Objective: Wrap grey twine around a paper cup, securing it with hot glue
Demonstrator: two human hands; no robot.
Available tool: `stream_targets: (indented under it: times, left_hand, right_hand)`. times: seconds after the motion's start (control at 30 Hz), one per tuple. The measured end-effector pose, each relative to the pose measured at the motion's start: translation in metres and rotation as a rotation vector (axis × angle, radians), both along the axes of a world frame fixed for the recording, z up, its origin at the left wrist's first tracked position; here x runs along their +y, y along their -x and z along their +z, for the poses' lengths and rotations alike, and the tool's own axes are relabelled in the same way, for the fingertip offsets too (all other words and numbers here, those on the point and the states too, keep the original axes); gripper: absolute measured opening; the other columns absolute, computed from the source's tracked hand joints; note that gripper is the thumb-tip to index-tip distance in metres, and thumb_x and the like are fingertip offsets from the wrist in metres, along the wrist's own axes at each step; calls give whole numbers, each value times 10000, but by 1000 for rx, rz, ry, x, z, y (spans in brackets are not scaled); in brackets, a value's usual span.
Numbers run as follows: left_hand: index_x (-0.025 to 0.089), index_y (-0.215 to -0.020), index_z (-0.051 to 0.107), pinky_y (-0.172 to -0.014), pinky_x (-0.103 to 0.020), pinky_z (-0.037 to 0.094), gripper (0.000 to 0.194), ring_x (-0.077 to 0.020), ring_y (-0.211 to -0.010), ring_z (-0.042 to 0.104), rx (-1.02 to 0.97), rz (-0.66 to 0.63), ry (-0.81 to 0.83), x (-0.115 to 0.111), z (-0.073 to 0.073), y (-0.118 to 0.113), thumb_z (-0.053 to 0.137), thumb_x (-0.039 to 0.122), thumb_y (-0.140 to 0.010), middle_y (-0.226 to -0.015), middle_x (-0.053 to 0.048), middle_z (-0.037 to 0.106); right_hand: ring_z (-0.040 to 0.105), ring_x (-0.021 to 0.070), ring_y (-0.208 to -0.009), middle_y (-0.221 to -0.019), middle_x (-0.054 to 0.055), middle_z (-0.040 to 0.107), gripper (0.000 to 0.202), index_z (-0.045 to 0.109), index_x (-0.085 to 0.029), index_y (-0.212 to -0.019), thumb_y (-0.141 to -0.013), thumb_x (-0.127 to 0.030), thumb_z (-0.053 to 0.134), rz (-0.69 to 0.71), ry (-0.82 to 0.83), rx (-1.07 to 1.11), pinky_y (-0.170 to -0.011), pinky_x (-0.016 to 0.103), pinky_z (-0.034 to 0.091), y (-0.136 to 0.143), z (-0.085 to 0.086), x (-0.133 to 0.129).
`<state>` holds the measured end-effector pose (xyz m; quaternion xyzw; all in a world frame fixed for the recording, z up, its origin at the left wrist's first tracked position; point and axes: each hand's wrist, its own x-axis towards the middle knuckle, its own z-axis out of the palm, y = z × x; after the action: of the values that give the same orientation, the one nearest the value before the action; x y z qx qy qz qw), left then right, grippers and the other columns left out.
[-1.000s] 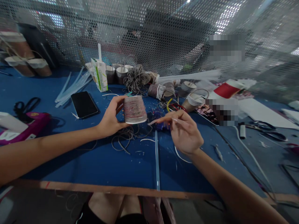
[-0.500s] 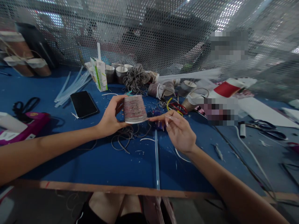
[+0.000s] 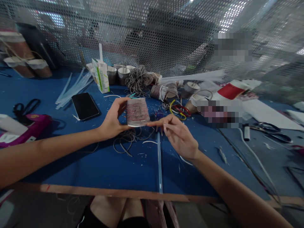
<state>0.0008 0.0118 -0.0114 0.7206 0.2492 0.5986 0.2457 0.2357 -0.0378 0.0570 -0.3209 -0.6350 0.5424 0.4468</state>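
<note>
My left hand (image 3: pixel 113 122) grips a small cup (image 3: pixel 137 113) wound with grey and reddish cord, its fingers behind and its thumb under the lower edge. The cup is held above the table, its narrower end up. My right hand (image 3: pixel 179 134) has its index finger stretched out, the tip touching the cup's lower right edge. Its other fingers are loosely bent, with nothing visible in them. Loose grey cord (image 3: pixel 125 139) lies below the cup. A long translucent stick (image 3: pixel 159 161) runs from beneath my right hand to the table's front edge. A blue-purple object there is partly hidden.
Behind are a drink carton (image 3: pixel 101 76), a cord bundle (image 3: pixel 139 80) and several cord-wrapped cups. On the left lie a phone (image 3: pixel 85 106), translucent sticks (image 3: pixel 73 91) and a magenta object (image 3: pixel 38 126). Scissors (image 3: pixel 273 129) and a white cable (image 3: pixel 256 158) are on the right.
My right hand has shifted slightly left, bringing its index fingertip in along the cup's lower edge. The cup in my left hand has tilted and lowered very slightly.
</note>
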Motion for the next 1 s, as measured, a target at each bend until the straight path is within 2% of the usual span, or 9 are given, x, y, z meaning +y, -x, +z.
stream_targets:
  times: [0.1, 0.2, 0.3, 0.37, 0.43, 0.57, 0.7, 0.87, 1.0]
  left_hand:
    - [268, -1311, 436, -1138, -449, 492, 820, -264, -1288, 589, -12, -11, -17, 1, -1, 0, 902, 408, -651, -1315, -101, 521]
    - [274, -1321, 431, -1130, -437, 500, 827, -257, -1283, 595, -8, -20, -29, 2, -2, 1, 903, 393, -653, -1318, -97, 521]
    - [272, -1322, 425, -1133, -437, 496, 831, -257, -1284, 593, -2, -24, -15, 2, -3, 1, 904, 386, -652, -1314, -98, 525]
    - [267, -1317, 427, -1140, -440, 489, 826, -260, -1289, 589, 3, -16, -2, 2, -3, 1, 903, 383, -653, -1311, -100, 525]
    - [261, -1316, 432, -1150, -445, 478, 815, -263, -1296, 583, 10, -7, 4, 1, -2, 1, 900, 376, -658, -1313, -103, 521]
    - [261, -1308, 441, -1139, -448, 488, 801, -258, -1283, 590, 16, -21, -2, 0, 0, 1, 900, 360, -659, -1303, -96, 530]
    - [266, -1301, 443, -1120, -447, 504, 812, -250, -1259, 607, -11, -50, -7, 0, 1, 0, 910, 357, -643, -1292, -90, 543]
    - [261, -1294, 436, -1115, -460, 507, 807, -262, -1263, 603, -1, -59, 18, -1, 2, 1, 905, 376, -647, -1295, -98, 546]
    - [275, -1301, 408, -1115, -475, 503, 830, -268, -1276, 592, -1, -67, 21, 1, 0, 2, 904, 399, -647, -1304, -96, 536]
  right_hand:
    - [707, 262, -1010, -968, 73, 783, 217, 501, -243, -734, -899, -368, 569, -52, -17, 10, -890, 408, 486, -1, -3, 3]
    - [719, 269, -954, -839, 51, 765, 263, 491, -250, -689, -886, -411, 556, -156, -90, 43, -915, 426, 481, -4, -7, 10]
    - [713, 250, -831, -748, 39, 729, 278, 477, -253, -660, -870, -423, 543, -278, -161, 76, -792, 396, 489, -9, -9, 16]
    - [683, 232, -751, -748, 46, 727, 253, 480, -253, -669, -857, -413, 539, -308, -198, 108, -678, 370, 459, -10, -8, 16]
    - [655, 219, -701, -739, 49, 721, 227, 501, -250, -684, -856, -392, 539, -262, -223, 126, -637, 358, 435, -9, -7, 14]
    - [707, 226, -792, -742, 37, 700, 230, 532, -231, -679, -889, -323, 539, -86, -189, 77, -751, 369, 464, -4, -5, 6]
    - [734, 255, -921, -826, 43, 737, 246, 523, -231, -702, -910, -362, 541, -61, -161, 35, -818, 384, 473, -2, -6, 5]
    - [736, 263, -844, -741, 41, 740, 328, 469, -246, -648, -889, -457, 538, -186, -139, 30, -798, 403, 509, -6, -6, 10]
    - [678, 213, -681, -696, 46, 741, 329, 439, -251, -614, -872, -444, 507, -355, -147, 67, -648, 353, 478, -11, -10, 18]
